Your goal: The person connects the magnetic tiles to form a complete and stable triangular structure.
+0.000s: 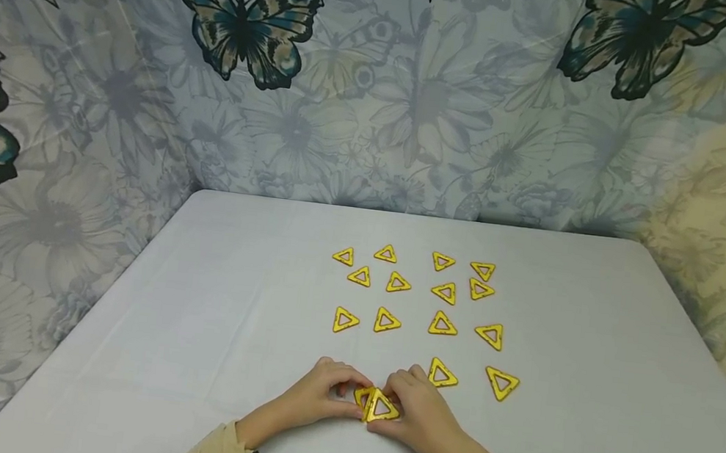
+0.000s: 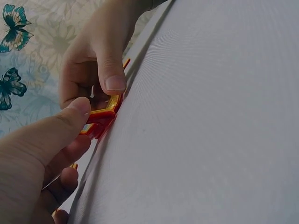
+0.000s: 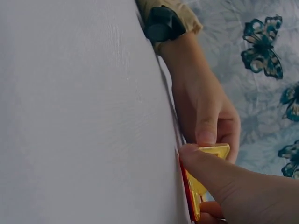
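Note:
Near the front of the table, my left hand (image 1: 319, 393) pinches a yellow triangle frame (image 1: 363, 390) between thumb and fingers. A second yellow triangle frame (image 1: 384, 417) is pinched by my right hand (image 1: 426, 414). The two triangles meet along an edge at an angle, low over the white surface. Red edges show on the tilted pieces (image 2: 100, 115) in the left wrist view. In the right wrist view, my right thumb (image 3: 205, 165) lies across a yellow face (image 3: 196, 184), and my left thumb (image 3: 206, 130) touches its top corner.
Several loose yellow triangle frames (image 1: 442, 331) lie in rough rows on the white table (image 1: 229, 301) beyond my hands. Two more, a near triangle (image 1: 443, 381) and a right-hand triangle (image 1: 491, 374), lie beside my right hand. Butterfly-patterned cloth (image 1: 411, 150) hangs behind.

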Tool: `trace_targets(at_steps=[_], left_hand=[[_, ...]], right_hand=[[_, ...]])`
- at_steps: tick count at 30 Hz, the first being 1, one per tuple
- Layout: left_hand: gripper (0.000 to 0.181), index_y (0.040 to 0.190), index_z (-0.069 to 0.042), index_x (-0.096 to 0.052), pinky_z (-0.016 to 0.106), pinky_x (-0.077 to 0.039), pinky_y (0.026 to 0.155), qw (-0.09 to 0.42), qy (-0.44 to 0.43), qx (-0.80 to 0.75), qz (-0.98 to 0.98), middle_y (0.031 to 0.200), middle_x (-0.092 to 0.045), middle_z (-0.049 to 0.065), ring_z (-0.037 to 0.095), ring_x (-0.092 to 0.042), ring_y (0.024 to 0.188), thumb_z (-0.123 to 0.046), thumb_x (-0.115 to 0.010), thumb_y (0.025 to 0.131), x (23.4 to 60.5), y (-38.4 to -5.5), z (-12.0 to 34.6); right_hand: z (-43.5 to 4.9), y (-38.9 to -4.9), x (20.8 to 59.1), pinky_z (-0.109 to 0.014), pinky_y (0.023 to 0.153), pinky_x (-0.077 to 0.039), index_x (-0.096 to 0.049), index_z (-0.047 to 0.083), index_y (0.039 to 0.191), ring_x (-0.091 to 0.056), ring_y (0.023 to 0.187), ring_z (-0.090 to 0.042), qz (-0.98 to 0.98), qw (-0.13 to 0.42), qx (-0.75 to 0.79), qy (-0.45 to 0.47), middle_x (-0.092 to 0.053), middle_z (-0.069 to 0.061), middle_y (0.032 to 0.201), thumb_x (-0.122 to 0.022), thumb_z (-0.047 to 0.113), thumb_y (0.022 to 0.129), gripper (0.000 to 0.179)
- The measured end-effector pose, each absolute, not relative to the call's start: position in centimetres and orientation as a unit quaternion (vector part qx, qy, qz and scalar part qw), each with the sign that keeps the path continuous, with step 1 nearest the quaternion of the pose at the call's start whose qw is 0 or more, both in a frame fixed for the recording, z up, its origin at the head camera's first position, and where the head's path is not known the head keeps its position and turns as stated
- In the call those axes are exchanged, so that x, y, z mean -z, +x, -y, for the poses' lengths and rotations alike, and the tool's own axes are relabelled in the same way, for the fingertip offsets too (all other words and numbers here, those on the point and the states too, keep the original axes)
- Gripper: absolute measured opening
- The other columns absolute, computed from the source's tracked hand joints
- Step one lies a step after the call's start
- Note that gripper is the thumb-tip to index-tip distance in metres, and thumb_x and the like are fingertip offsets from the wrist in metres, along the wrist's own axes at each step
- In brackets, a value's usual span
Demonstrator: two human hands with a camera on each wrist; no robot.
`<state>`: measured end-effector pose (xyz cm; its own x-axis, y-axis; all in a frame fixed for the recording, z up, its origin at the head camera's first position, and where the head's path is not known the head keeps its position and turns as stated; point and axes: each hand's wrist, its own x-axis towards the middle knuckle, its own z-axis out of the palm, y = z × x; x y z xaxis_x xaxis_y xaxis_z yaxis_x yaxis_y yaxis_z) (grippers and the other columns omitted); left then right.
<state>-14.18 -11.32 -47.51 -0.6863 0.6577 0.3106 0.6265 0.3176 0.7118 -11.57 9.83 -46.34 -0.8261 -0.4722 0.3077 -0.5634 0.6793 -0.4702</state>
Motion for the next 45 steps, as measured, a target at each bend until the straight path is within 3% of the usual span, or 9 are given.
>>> trace_targets(at_steps=[6, 13, 18, 27, 33, 39, 45], left_hand=[[0.035, 0.105, -0.015, -0.063, 0.022, -0.028, 0.071, 0.004, 0.41, -0.423, -0.808, 0.079, -0.055, -0.015, -0.001, -0.043, 0.069, -0.029, -0.071, 0.074, 47.6, -14.2, 11.5], [0.035, 0.105, -0.015, -0.064, 0.022, -0.028, 0.072, 0.01, 0.408, -0.425, -0.808, 0.078, -0.055, -0.015, 0.0, -0.045, 0.069, -0.031, -0.07, 0.074, 47.6, -14.2, 11.5], [0.036, 0.106, -0.014, -0.066, 0.021, -0.029, 0.071, 0.013, 0.401, -0.429, -0.81, 0.075, -0.054, -0.015, 0.0, -0.044, 0.068, -0.029, -0.072, 0.073, 47.3, -14.2, 11.5], [0.038, 0.106, -0.012, -0.066, 0.021, -0.029, 0.067, 0.011, 0.412, -0.428, -0.804, 0.077, -0.055, -0.014, 0.0, -0.044, 0.068, -0.028, -0.072, 0.072, 47.3, -14.2, 11.5], [0.038, 0.107, -0.012, -0.065, 0.022, -0.03, 0.067, 0.013, 0.417, -0.431, -0.8, 0.083, -0.057, -0.013, 0.0, -0.045, 0.07, -0.028, -0.072, 0.073, 47.4, -14.4, 11.4], [0.037, 0.105, -0.007, -0.066, 0.02, -0.03, 0.068, 0.012, 0.421, -0.437, -0.795, 0.082, -0.059, -0.009, 0.004, -0.048, 0.069, -0.022, -0.073, 0.072, 46.9, -14.2, 11.4], [0.037, 0.107, -0.009, -0.066, 0.02, -0.029, 0.073, 0.04, 0.398, -0.442, -0.803, 0.082, -0.059, -0.013, 0.0, -0.049, 0.072, -0.025, -0.072, 0.073, 47.0, -14.3, 11.6]], right_hand=[[-10.4, -12.2, 45.7, -0.02, 0.057, -0.036, -0.056, 0.018, 0.078, -0.035, 0.068, -0.005, 0.903, 0.133, -0.287, 0.292, -0.046, 0.014, 0.074, -0.077, 0.049, 0.059, 0.041], [-12.4, -13.7, 44.6, -0.023, 0.058, -0.038, -0.061, 0.011, 0.083, -0.038, 0.071, -0.008, 0.902, 0.188, -0.267, 0.283, -0.052, 0.006, 0.076, -0.083, 0.034, 0.056, 0.042], [-13.9, -14.8, 44.3, -0.028, 0.062, -0.039, -0.062, 0.009, 0.085, -0.041, 0.074, -0.012, 0.922, 0.15, -0.244, 0.261, -0.052, 0.003, 0.079, -0.083, 0.03, 0.058, 0.04], [-16.2, -16.1, 44.1, -0.038, 0.076, -0.04, -0.059, 0.003, 0.105, -0.044, 0.085, -0.018, 0.929, 0.027, -0.27, 0.25, -0.056, -0.002, 0.095, -0.08, 0.027, 0.065, 0.051], [-17.9, -16.4, 44.2, -0.037, 0.075, -0.038, -0.059, 0.004, 0.108, -0.042, 0.082, -0.014, 0.916, -0.03, -0.287, 0.28, -0.049, 0.007, 0.088, -0.078, 0.033, 0.067, 0.053], [-18.8, -17.1, 45.3, -0.028, 0.068, -0.036, -0.062, 0.008, 0.101, -0.04, 0.076, -0.01, 0.896, -0.026, -0.322, 0.306, -0.045, 0.009, 0.08, -0.075, 0.033, 0.071, 0.041], [-18.8, -17.4, 45.9, -0.025, 0.065, -0.036, -0.063, 0.011, 0.096, -0.042, 0.074, -0.008, 0.883, -0.01, -0.344, 0.318, -0.045, 0.01, 0.078, -0.076, 0.029, 0.071, 0.034]])
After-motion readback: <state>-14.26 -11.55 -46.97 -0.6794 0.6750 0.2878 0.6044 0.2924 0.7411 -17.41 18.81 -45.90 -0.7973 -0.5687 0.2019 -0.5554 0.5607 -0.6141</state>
